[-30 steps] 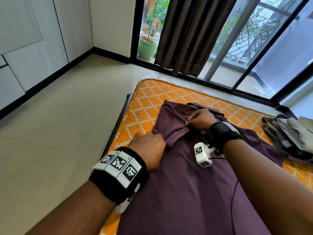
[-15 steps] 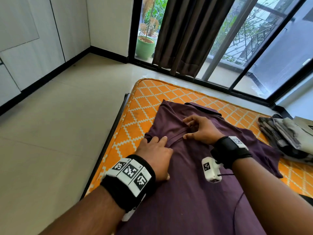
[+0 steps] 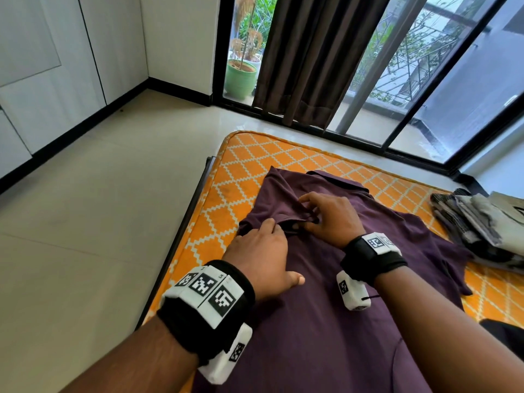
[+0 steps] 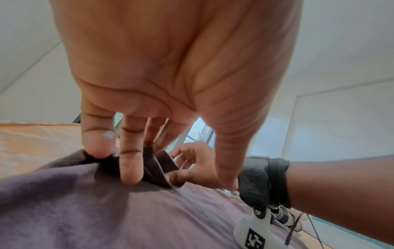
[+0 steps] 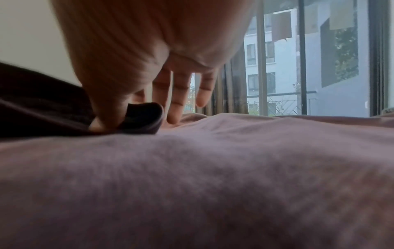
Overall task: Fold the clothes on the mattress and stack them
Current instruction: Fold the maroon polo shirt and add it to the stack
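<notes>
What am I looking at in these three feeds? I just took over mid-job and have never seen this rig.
No machine: a person works bare-handed, wearing cameras. The wide picture comes from the head; the two close ones look along each wrist at the fingers. A purple shirt lies spread on an orange patterned mattress. The left hand presses straight fingers onto a folded-over sleeve. The right hand pinches that sleeve's edge, plain in the right wrist view. Folded clothes are stacked at the right.
</notes>
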### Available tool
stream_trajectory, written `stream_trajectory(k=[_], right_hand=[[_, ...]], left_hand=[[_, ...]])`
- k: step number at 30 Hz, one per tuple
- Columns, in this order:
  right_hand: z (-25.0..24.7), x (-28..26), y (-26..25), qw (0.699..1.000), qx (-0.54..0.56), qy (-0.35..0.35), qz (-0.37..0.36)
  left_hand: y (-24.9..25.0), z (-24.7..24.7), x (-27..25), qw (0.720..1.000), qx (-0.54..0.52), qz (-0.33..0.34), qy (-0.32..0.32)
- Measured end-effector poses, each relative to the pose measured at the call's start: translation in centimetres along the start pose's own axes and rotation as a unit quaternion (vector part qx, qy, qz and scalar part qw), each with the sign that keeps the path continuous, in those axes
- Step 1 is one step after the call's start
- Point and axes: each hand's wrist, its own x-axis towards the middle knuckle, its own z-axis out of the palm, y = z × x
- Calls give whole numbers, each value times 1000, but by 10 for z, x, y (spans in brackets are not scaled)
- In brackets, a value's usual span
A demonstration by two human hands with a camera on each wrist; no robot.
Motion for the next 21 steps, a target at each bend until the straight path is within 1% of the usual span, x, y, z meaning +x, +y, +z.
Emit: stream_trajectory(k=[2, 4, 5, 7, 8, 10, 11, 13, 15, 16, 17, 19, 20, 21], right_hand=[[-1, 4, 0, 998, -51, 24, 2], [-3, 9, 1, 993, -110, 35, 7], [-4, 11, 3, 989, -141, 36, -9], [-2, 14, 8, 981, -173, 49, -73], [-1, 15, 11, 978, -173, 55, -100], [1, 15, 15, 976, -168, 44, -128], [2, 17, 15, 974, -179, 29, -140], [6, 19, 15, 967, -205, -32, -150], [7, 18, 12, 960, -218, -120, -131], [5, 16, 10, 958, -214, -152, -116], [3, 16, 6, 960, -203, -165, -103], [2, 14, 0, 969, -165, -160, -92], [2, 14, -4, 971, -140, -174, -86], [3, 14, -6, 969, -113, -209, -73]], left_hand=[[-2, -1, -1, 1000, 3, 0, 1], [-7, 0, -2, 1000, 16, 4, -13], [-9, 1, -2, 999, 25, 5, -21], [-9, 2, -3, 999, 41, 2, -33], [-8, 3, -3, 998, 43, -1, -37], [-3, 1, -2, 999, 38, -8, -37], [-2, 0, -2, 999, 37, -9, -36], [1, -1, -2, 998, 40, -7, -39], [2, -1, -3, 998, 44, -11, -32], [2, -1, -3, 998, 51, -16, -19], [2, -1, -3, 998, 63, -23, 1], [1, 0, -3, 994, 100, -27, 38], [-2, 1, -2, 992, 114, -23, 40], [-5, 4, -1, 992, 120, -16, 23]])
